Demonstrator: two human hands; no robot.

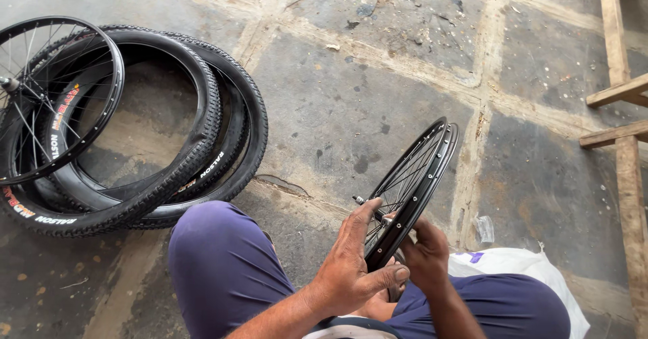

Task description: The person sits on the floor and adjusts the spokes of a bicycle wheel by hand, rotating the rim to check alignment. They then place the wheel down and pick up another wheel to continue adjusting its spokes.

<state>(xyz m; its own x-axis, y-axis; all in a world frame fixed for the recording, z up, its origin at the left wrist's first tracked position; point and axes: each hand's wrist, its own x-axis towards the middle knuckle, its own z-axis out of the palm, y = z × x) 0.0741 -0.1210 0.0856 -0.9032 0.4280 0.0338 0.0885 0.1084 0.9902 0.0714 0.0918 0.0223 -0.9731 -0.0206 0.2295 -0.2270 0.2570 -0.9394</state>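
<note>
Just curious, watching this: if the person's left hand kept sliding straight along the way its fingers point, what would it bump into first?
The left hand points up and slightly right, fingertips already at the hub axle of the black spoked bicycle wheel rim. It would likely meet that axle and the spokes first, though depth is hard to judge.

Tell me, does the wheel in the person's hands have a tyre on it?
No: the wheel held by both hands shows a bare black rim; the tyres lie on the floor.

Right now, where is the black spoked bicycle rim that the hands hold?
The black spoked bicycle rim stands upright at lower centre of the head view, between the left hand and the right hand, above the knees.
</note>
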